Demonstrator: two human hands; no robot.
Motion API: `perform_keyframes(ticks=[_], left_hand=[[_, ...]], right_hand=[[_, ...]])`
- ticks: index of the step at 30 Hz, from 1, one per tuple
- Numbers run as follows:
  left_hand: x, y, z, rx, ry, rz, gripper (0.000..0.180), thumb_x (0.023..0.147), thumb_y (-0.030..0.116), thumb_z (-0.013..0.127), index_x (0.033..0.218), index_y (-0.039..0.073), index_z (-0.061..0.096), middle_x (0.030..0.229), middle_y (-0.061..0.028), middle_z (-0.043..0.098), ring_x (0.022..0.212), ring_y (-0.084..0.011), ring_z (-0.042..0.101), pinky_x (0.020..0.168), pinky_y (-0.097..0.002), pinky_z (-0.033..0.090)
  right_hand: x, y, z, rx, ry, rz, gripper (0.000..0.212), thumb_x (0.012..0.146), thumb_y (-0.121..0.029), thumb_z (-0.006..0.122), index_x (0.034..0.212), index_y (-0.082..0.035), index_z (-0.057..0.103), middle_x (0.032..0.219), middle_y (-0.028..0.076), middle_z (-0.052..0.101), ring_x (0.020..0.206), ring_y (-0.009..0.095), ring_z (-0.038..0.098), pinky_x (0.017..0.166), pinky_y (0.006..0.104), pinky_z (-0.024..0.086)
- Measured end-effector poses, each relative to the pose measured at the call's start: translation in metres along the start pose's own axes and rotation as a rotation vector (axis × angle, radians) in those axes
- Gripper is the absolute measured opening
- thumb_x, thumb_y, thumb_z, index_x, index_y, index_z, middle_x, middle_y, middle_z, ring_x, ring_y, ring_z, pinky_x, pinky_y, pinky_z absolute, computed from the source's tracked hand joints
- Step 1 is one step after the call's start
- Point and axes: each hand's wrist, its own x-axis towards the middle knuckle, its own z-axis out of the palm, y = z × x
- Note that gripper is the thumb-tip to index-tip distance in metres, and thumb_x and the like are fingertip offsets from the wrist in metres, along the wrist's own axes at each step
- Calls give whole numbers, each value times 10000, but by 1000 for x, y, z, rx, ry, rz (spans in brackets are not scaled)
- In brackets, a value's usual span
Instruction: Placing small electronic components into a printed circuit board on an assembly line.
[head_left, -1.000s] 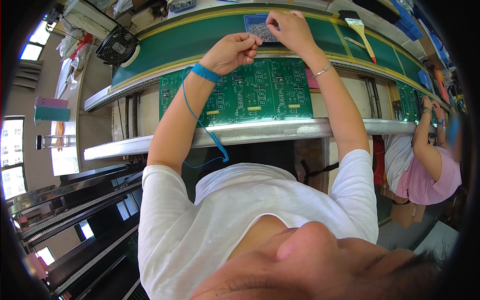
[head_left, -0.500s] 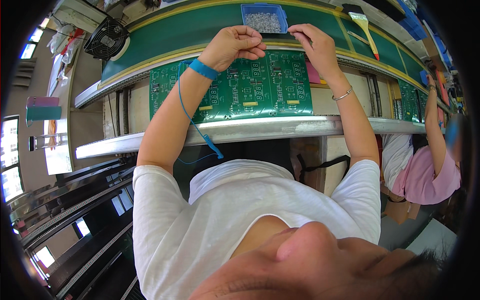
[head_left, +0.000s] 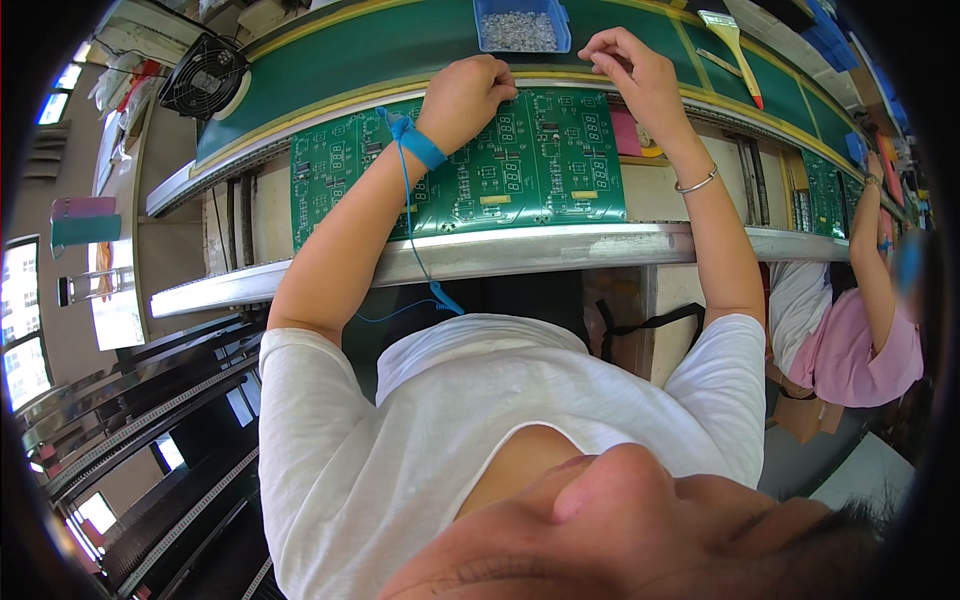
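My left hand [head_left: 465, 103], wearing a blue wrist strap [head_left: 421, 149] with a coiled cord, is over the far edge of a green circuit board panel [head_left: 430, 208]. Its fingers are pinched together and point down at the board; anything between the tips is too small or hidden to make out. To the right of a blue bin [head_left: 566, 32] full of small clear parts [head_left: 518, 32], my right hand [head_left: 640, 78] hovers above the board's far right corner. Its thumb and fingertips are drawn together, and what they hold, if anything, does not show. A metal bangle circles that wrist.
A metal rail [head_left: 500, 248] runs along the near side of the board. Behind lies a green belt [head_left: 370, 62], with a paintbrush [head_left: 735, 50] on its right. A black fan [head_left: 205, 78] stands at far left. Another person's arm [head_left: 866, 225] reaches toward more boards at right.
My left hand has turned palm down and lowered onto the board's far edge. The right hand has shifted slightly right and curled in. The view has shifted a little.
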Motion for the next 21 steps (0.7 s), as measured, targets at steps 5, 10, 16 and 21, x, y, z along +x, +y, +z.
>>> perform_keyframes(ticks=[5,10,16,21], left_hand=[[1,1,4,37,10,10,127,862,153,734,917,39,717,883,-139,693,813,-340,668,727,-425,521],[1,2,7,60,44,8,116,868,158,725,907,49,713,887,-133,693,833,-348,669,733,-440,522],[1,3,8,86,44,32,117,870,163,725,916,57,711,896,-130,695,840,-353,668,731,-445,521],[0,5,6,129,11,80,118,874,166,722,932,65,702,911,-115,675,846,-349,665,726,-446,524]], right_hand=[[1,2,-3,-128,12,-60,113,986,-117,639,1076,-55,670,995,34,731,923,139,699,828,262,545],[1,2,-3,-171,27,-83,122,955,-97,682,1070,-58,674,993,29,703,924,142,681,806,269,543],[1,7,-3,-165,27,-91,115,938,-122,690,1047,-87,674,978,35,700,821,199,675,754,306,538],[3,11,-7,-167,-56,-57,113,933,-103,684,1036,-57,684,949,57,710,818,186,684,759,304,546]])
